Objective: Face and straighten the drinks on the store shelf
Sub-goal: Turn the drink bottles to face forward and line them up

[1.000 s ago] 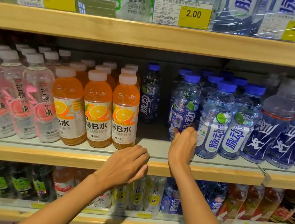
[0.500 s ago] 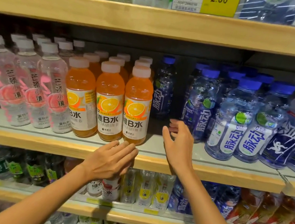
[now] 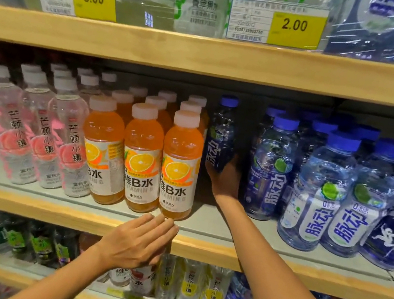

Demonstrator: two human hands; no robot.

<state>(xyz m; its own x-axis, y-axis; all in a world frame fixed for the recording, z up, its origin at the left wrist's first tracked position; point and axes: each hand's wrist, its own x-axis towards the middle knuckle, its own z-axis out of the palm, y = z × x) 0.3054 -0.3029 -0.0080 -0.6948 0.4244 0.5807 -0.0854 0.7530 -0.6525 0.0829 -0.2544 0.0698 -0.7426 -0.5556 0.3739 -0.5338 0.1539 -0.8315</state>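
Blue bottle (image 3: 221,132) sits well back from the shelf (image 3: 227,237) front edge, its base gripped by the right hand (image 3: 225,178). It should be slid fwd upright to that edge, label turned out. Left hand (image 3: 140,242) is held flat, empty, at the edge by the orange bottles (image 3: 179,167).

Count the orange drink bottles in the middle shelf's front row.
3: left bottle, middle bottle and right bottle, side by side at the shelf edge. More stand behind, partly hidden. The right hand grips a blue bottle beside them.
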